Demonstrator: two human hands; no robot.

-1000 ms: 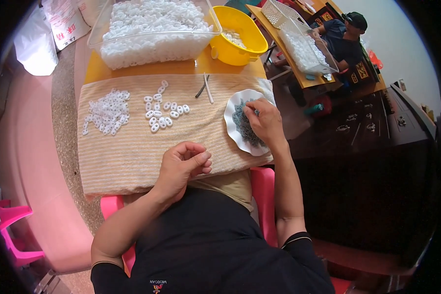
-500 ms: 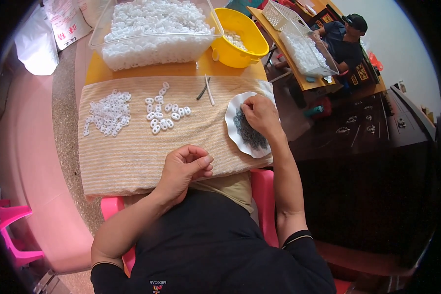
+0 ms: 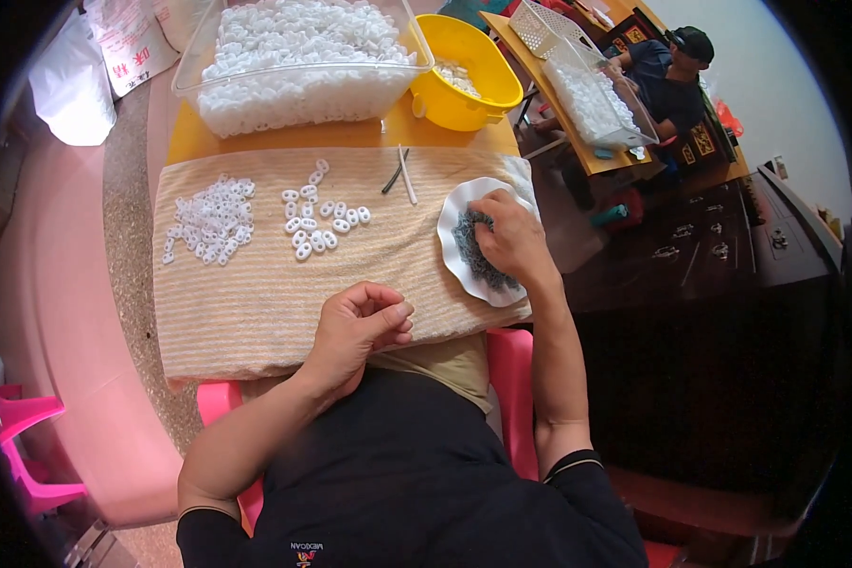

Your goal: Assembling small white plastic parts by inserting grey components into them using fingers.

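My right hand (image 3: 509,237) rests in a white scalloped plate (image 3: 459,208) holding a pile of small dark grey pieces (image 3: 471,252), its fingertips down among them. My left hand (image 3: 358,324) lies near the front edge of a striped beige towel (image 3: 256,293), fingers curled in toward the thumb; whether anything small is pinched there is hidden. On the towel lie two groups of small white plastic rings, one at the left (image 3: 210,218) and a looser one in the middle (image 3: 318,221). Tweezers (image 3: 399,174) lie beyond them.
A clear tub (image 3: 293,57) full of white rings and a yellow bowl (image 3: 466,76) stand at the back of the yellow table. White bags (image 3: 71,80) sit on the floor at the left. Another person (image 3: 667,76) sits at a far table with clear bins. A pink stool (image 3: 19,445) stands lower left.
My right hand has shifted slightly toward the far end of the plate, over the dark pieces. My left hand has stayed in place.
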